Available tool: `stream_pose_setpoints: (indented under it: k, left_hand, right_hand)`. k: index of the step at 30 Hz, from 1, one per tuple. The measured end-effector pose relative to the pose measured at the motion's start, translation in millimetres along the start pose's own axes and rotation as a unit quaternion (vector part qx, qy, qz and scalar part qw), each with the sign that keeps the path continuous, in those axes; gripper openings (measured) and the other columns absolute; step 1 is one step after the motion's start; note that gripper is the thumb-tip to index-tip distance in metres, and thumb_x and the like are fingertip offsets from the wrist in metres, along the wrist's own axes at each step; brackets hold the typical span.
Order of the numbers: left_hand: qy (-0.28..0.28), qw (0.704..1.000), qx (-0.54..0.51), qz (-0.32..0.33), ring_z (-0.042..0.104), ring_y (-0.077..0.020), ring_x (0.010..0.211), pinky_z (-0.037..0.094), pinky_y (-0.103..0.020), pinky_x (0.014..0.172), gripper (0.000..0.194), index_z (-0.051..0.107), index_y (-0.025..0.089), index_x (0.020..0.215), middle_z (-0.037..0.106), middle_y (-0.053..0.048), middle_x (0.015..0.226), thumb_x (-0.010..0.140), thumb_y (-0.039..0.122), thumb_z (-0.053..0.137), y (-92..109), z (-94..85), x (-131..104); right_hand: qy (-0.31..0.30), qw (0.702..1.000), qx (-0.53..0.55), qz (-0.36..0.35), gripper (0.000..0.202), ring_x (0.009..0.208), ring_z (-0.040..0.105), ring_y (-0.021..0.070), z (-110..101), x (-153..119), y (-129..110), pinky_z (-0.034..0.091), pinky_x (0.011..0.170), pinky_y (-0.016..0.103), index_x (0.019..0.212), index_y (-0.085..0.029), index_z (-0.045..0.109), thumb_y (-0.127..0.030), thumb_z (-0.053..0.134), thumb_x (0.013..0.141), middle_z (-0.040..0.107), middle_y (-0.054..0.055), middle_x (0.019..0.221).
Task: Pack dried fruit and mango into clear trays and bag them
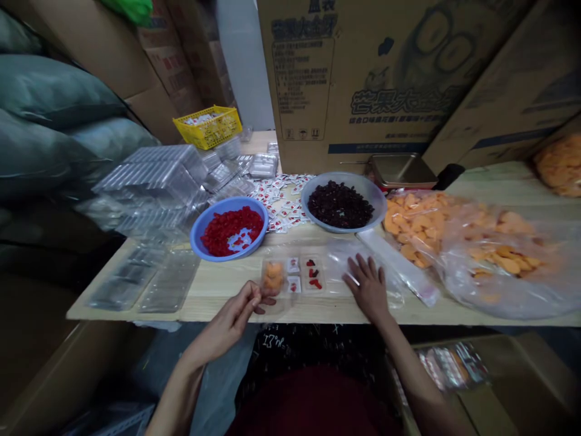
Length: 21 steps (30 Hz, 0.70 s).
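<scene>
A clear plastic tray lies near the table's front edge, inside a clear bag. Its compartments hold orange pieces, small white packets and red and dark pieces. At the tray's left end is my left hand, its thumb and forefinger pinched together at the bag's edge; whatever lies between them is too small to make out. My right hand rests flat with fingers spread on the clear bag, to the right of the tray.
Behind the tray stand a blue bowl of red pieces and a pale bowl of dark pieces. Stacked clear trays are at left, bags of orange pieces at right. A cardboard box blocks the back.
</scene>
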<state>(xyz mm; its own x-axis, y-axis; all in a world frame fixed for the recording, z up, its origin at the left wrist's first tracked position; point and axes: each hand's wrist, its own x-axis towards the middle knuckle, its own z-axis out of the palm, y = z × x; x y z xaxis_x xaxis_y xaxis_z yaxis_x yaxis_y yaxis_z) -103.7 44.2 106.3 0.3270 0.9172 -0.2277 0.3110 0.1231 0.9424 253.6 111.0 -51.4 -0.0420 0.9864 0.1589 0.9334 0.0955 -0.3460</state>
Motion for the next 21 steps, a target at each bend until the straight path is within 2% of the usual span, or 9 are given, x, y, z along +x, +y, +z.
stream_pose_setpoints:
  k: [3, 5, 8, 10, 12, 14, 16, 18, 21]
  left_hand:
    - [-0.015, 1.0, -0.008, 0.0, 0.063, -0.022, 0.111, 0.052, -0.034, 0.092, 0.021, 0.057, 0.023, 0.103, 0.065, -0.011, 0.125, 0.1, 0.038, 0.042, 7.3, -1.6, -4.7]
    - [-0.044, 0.999, -0.012, 0.005, 0.066, -0.0215, 0.106, 0.052, -0.034, 0.092, 0.022, 0.058, 0.022, 0.102, 0.069, -0.011, 0.118, 0.1, 0.037, 0.042, 15.1, 1.2, -5.6]
    - [-0.116, 0.993, -0.006, 0.029, 0.07, -0.0206, 0.093, 0.051, -0.035, 0.092, 0.02, 0.06, 0.022, 0.1, 0.073, -0.009, 0.101, 0.099, 0.035, 0.045, 26.5, 9.0, -0.3]
    - [-0.155, 0.987, -0.015, 0.042, 0.071, -0.0202, 0.085, 0.051, -0.035, 0.09, 0.018, 0.06, 0.022, 0.1, 0.074, -0.008, 0.092, 0.098, 0.035, 0.047, 29.1, 13.2, 8.1]
    - [-0.17, 0.983, -0.054, 0.04, 0.07, -0.0198, 0.081, 0.051, -0.034, 0.084, 0.018, 0.057, 0.022, 0.1, 0.074, -0.008, 0.087, 0.098, 0.037, 0.046, 24.2, 13.4, 18.4]
    - [-0.132, 0.985, -0.106, 0.039, 0.069, -0.0189, 0.08, 0.051, -0.033, 0.08, 0.018, 0.053, 0.021, 0.101, 0.072, -0.007, 0.086, 0.098, 0.037, 0.046, 10.6, 9.0, 28.1]
    - [-0.056, 0.988, -0.14, 0.046, 0.067, -0.0174, 0.083, 0.049, -0.031, 0.081, 0.018, 0.05, 0.02, 0.105, 0.07, -0.006, 0.089, 0.095, 0.035, 0.054, -10.6, 2.3, 36.3]
    - [0.02, 0.989, -0.141, 0.048, 0.064, -0.0159, 0.086, 0.047, -0.028, 0.08, 0.031, 0.049, 0.02, 0.112, 0.068, -0.005, 0.093, 0.088, 0.031, 0.066, -36.6, -1.6, 43.8]
    - [0.139, 0.983, -0.109, 0.049, 0.06, -0.0137, 0.079, 0.046, -0.025, 0.074, 0.041, 0.05, 0.02, 0.115, 0.063, -0.001, 0.087, 0.081, 0.029, 0.072, -75.1, 4.0, 58.0]
  right_hand:
    - [-0.051, 0.995, 0.057, 0.059, 0.062, 0.149, 0.015, 0.0382, -23.9, 14.3, 4.7, 0.014, 0.116, 0.065, 0.144, -0.02, 0.049, -0.045, 0.063, 0.089, 0.031, 0.014, 0.159]
    - [-0.083, 0.981, 0.17, 0.039, 0.073, 0.149, 0.02, 0.0368, -52.4, 14.6, -7.1, 0.018, 0.117, 0.062, 0.144, -0.022, 0.049, -0.05, 0.071, 0.081, 0.032, 0.015, 0.158]
    - [-0.105, 0.922, 0.371, -0.035, 0.069, 0.147, 0.027, 0.0275, -91.7, 0.5, -44.7, 0.024, 0.118, 0.051, 0.147, -0.032, 0.044, -0.049, 0.069, 0.084, 0.038, 0.008, 0.156]
    - [-0.167, 0.862, 0.475, -0.049, 0.059, 0.131, 0.049, 0.0245, -103.2, -12.0, -72.3, 0.038, 0.11, 0.043, 0.142, -0.032, 0.05, -0.045, 0.067, 0.087, 0.058, 0.008, 0.138]
    - [-0.21, 0.809, 0.548, -0.015, 0.041, 0.096, 0.066, 0.0204, -99.0, -20.2, -92.9, 0.05, 0.089, 0.035, 0.125, -0.026, 0.063, -0.044, 0.067, 0.088, 0.071, 0.006, 0.101]
    - [-0.176, 0.781, 0.598, 0.043, 0.028, 0.071, 0.061, 0.015, -82.9, -21.8, -103.4, 0.049, 0.072, 0.028, 0.103, -0.021, 0.069, -0.045, 0.066, 0.088, 0.065, 0.001, 0.074]
    - [-0.093, 0.769, 0.625, 0.096, 0.027, 0.064, 0.055, 0.0123, -61.5, -17.5, -106.2, 0.045, 0.066, 0.025, 0.092, -0.019, 0.068, -0.045, 0.068, 0.087, 0.061, -0.001, 0.07]
    - [-0.034, 0.765, 0.631, 0.122, 0.028, 0.066, 0.055, 0.0123, -40.4, -10.0, -105.5, 0.045, 0.065, 0.025, 0.09, -0.019, 0.066, -0.046, 0.07, 0.084, 0.063, 0.0, 0.074]
    - [-0.015, 0.791, 0.601, 0.117, 0.033, 0.071, 0.059, 0.0151, -13.9, 2.9, -104.0, 0.048, 0.069, 0.028, 0.096, -0.018, 0.066, -0.049, 0.068, 0.084, 0.066, 0.002, 0.08]
